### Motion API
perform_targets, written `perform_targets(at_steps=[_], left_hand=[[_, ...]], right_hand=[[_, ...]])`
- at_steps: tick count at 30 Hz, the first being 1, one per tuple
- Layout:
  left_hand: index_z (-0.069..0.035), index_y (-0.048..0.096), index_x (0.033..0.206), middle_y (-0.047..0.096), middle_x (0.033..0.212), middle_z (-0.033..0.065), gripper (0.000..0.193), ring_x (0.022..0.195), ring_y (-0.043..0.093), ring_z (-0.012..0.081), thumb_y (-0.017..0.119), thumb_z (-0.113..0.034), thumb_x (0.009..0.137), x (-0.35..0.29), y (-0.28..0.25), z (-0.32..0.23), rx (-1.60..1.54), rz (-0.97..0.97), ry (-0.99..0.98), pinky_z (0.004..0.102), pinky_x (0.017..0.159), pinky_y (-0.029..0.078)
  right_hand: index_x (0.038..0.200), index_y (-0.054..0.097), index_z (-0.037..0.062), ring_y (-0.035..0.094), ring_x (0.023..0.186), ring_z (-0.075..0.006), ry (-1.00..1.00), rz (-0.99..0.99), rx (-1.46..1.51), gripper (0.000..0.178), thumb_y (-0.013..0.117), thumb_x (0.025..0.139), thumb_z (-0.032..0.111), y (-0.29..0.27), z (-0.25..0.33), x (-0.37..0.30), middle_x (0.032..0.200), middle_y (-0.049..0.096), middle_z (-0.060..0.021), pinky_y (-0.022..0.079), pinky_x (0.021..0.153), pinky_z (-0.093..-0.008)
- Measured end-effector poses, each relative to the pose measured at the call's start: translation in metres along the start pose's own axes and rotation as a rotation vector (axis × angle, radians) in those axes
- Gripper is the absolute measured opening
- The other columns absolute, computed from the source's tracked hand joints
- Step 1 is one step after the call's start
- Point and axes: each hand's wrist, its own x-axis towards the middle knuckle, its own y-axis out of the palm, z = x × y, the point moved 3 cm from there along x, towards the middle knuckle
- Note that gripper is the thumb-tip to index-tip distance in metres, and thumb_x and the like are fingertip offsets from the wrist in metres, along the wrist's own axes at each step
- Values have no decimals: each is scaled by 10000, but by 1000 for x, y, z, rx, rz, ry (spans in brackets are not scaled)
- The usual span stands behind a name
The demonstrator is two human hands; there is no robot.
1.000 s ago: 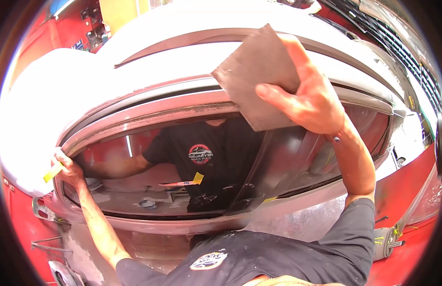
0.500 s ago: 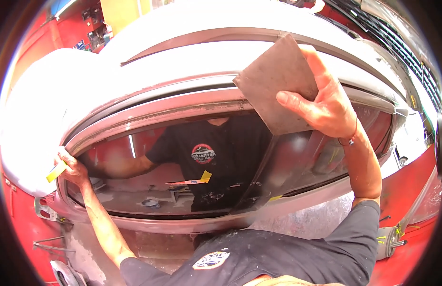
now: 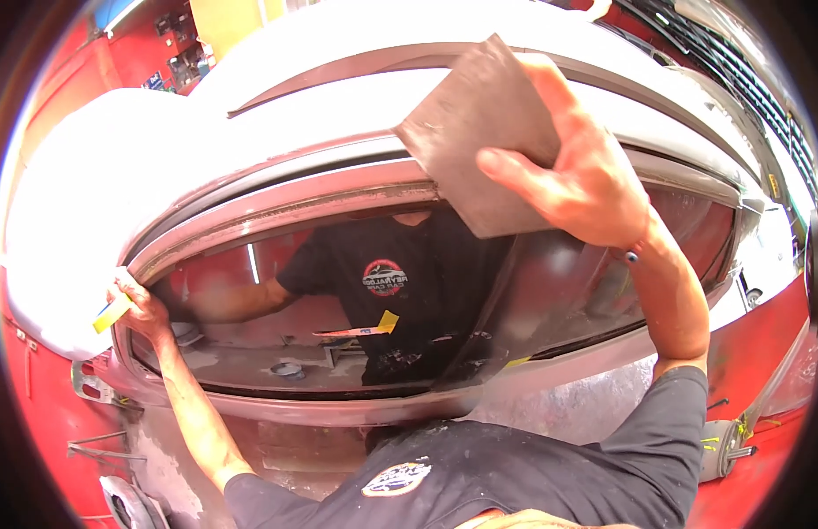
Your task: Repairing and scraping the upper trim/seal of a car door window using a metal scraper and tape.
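My right hand [image 3: 585, 181] holds a square grey sanding sheet [image 3: 479, 132] by its right edge, raised in front of the car's white roof [image 3: 338, 79]. My left hand [image 3: 135, 304] rests at the left corner of the window frame [image 3: 294, 198], with a small yellow piece [image 3: 112, 314] and a bit of white paper at its fingers. The dark car window [image 3: 567, 291] below mirrors my black shirt and both arms.
The car body around the window is white and sanded grey, with red panels [image 3: 753, 353] at the lower right and lower left. A grey sanded patch [image 3: 567, 397] lies under the window sill. Red walls and shelves show at the upper left.
My right hand has carried the sanding sheet a little up and to the right. My left hand has stayed at the window frame's left corner.
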Motion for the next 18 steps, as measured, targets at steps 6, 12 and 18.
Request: perform_targets(at_steps=[6,12,18], left_hand=[[73,604,1025,612,945,268,349,869,580,425,440,-234,994,2,-4,-16,-54,-5,-91,488,781,442],[66,608,1014,612,940,263,337,871,574,421,435,-222,997,2,-5,-11,-12,9,-57,489,778,437],[55,613,981,616,915,244,319,848,578,407,444,-215,1001,2,-6,-14,-95,8,-111,480,760,440]], right_hand=[[1371,430,19,573,1060,-153,-75,-42,130,612,730,851,136,9,-5,6,1112,635,-123,450,952,-321],[1361,447,-5,607,1052,-192,-89,-6,306,600,725,852,149,1,-13,-4,1088,650,-142,464,927,-328],[1350,445,42,596,1035,-163,-56,-23,160,557,694,855,101,2,-11,5,1109,641,-112,464,934,-338]])
